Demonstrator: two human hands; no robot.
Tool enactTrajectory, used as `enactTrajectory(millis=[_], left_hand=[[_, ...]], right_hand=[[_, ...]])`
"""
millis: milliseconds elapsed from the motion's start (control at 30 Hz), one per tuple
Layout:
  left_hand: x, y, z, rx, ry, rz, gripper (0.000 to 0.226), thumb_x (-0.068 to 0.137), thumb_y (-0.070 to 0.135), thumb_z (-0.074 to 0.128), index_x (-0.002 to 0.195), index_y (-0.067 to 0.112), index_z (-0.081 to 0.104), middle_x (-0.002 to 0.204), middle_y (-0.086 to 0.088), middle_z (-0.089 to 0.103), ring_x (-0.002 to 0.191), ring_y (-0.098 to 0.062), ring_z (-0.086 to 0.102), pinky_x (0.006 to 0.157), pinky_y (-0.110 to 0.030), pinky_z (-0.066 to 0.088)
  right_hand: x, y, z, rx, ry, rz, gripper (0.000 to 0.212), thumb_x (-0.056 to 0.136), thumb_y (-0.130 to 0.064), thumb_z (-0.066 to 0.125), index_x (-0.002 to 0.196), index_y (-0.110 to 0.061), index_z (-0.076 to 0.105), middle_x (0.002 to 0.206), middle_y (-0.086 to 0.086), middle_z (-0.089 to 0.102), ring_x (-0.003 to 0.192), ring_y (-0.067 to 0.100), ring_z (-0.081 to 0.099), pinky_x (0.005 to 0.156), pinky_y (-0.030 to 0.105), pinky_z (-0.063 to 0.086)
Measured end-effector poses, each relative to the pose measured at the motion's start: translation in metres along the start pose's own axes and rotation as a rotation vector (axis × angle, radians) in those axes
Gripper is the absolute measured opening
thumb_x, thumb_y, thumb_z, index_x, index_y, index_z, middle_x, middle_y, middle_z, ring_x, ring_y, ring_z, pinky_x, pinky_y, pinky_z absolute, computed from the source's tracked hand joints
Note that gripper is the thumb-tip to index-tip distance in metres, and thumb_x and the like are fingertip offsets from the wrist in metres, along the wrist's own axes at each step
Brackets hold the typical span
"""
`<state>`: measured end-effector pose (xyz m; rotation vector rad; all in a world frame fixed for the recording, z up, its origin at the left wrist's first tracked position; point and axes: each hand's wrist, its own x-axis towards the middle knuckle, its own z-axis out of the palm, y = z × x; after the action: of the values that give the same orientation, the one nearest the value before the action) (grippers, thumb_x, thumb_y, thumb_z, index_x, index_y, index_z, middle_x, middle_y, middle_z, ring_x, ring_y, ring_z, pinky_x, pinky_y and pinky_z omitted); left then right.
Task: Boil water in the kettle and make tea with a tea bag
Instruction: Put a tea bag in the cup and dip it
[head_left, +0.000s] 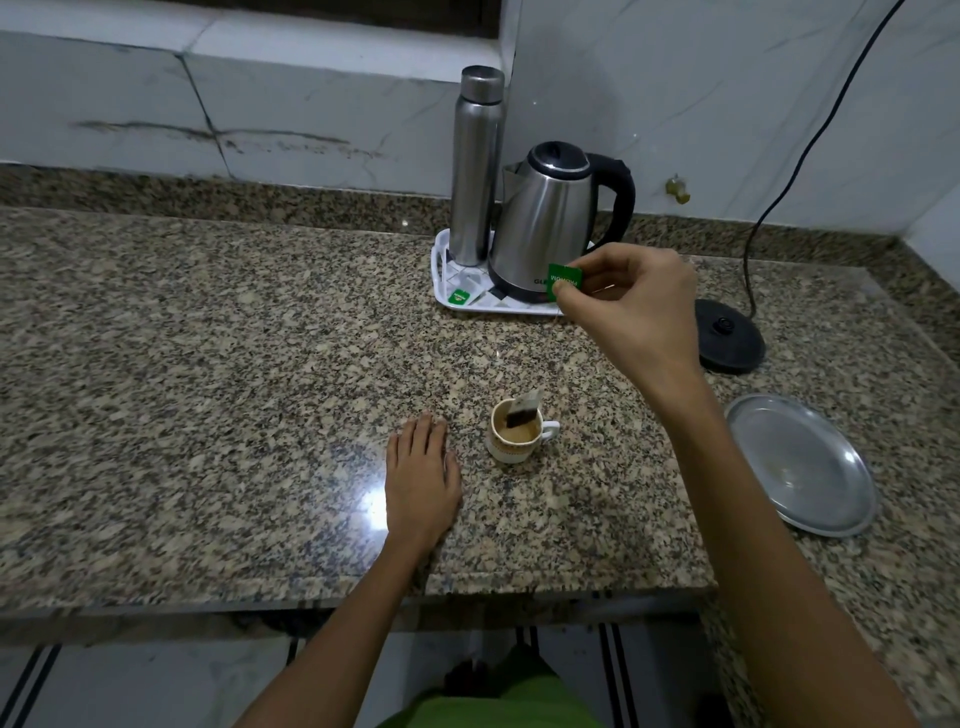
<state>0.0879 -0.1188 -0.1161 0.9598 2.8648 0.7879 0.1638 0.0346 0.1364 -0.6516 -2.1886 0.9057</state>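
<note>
Right hand (636, 306) fingers pinching green paper tea-bag tag (564, 281), wet tea bag (524, 410) hanging over small white cup of tea (515, 435), left hand (422, 478) fingers straight, flat on speckled granite bench (208, 364)

"What did the right hand (636, 306) do?"

"It pinched a green tag (564, 281) up high. A thin string ran down to the tea bag (524, 413), which hung half out of the little cup (511, 434) of brown tea."

"And the left hand (422, 480)?"

"It lay flat on the speckled counter (208, 364), just beside the cup."

"Where was the kettle (545, 223)?"

"On a white tray (441, 283) at the back, next to a tall steel bottle (475, 166) and another tea bag (460, 296). Its black base (730, 335) sat apart on the right, near a round metal plate (800, 462)."
</note>
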Motion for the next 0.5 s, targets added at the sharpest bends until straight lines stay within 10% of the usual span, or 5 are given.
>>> enactTrajectory(millis=[500], left_hand=[[0.002, -0.001, 0.001, 0.006, -0.006, -0.003, 0.046, 0.099, 0.029, 0.033, 0.143, 0.014, 0.037, 0.152, -0.007, 0.033, 0.142, -0.021, 0.023, 0.119, -0.036, 0.003]], right_hand=[[-0.005, 0.040, 0.029, -0.101, -0.093, 0.109, 0.012, 0.076, -0.012, 0.077, 0.088, -0.013, 0.074, 0.069, -0.011, 0.064, 0.063, -0.003, 0.061, 0.054, 0.002, 0.045]])
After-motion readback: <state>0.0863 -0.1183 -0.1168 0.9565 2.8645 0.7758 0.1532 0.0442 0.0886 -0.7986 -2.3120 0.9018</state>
